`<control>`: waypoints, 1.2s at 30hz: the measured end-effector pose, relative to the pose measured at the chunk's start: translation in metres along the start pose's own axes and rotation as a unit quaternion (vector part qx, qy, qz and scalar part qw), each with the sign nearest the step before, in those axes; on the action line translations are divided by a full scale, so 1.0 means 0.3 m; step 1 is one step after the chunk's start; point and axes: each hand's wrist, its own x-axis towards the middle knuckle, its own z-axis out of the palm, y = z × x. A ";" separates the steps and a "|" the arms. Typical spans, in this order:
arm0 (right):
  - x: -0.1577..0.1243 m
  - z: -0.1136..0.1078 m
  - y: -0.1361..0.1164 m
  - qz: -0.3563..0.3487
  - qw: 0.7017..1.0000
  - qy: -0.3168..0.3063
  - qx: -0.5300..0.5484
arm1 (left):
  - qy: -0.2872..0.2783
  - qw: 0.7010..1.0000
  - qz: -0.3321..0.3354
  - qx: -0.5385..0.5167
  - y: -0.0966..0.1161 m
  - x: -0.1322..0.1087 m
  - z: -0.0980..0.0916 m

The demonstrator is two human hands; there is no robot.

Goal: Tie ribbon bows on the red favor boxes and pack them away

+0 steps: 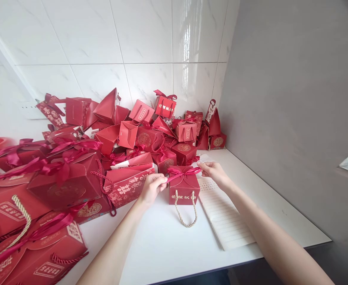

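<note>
Gift box (184,192) sits upright just L of the notepad (226,217), touching its edge. The ribbon (182,172) runs L-R across its top. Your L hand (152,187) pinches 1 end, farther L of the notepad; your R hand (213,170) pinches the other, over the notepad's far end. Both equally near.

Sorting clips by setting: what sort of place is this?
Likely a home or workshop corner: white table against a tiled wall, a heap of red gift boxes, left hand and right hand pinching the ribbon of one box.
</note>
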 end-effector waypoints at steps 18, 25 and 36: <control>0.006 -0.005 0.004 0.014 1.000 0.009 -0.001 | -0.010 1.000 -0.006 -0.014 0.000 0.000 -0.005; 0.000 -0.022 -0.017 0.023 0.999 0.030 -0.007 | -0.015 0.999 -0.007 -0.042 -0.003 0.003 -0.017; 0.011 -0.037 -0.012 0.014 0.999 0.045 -0.010 | -0.021 0.998 -0.005 -0.064 -0.003 0.002 -0.021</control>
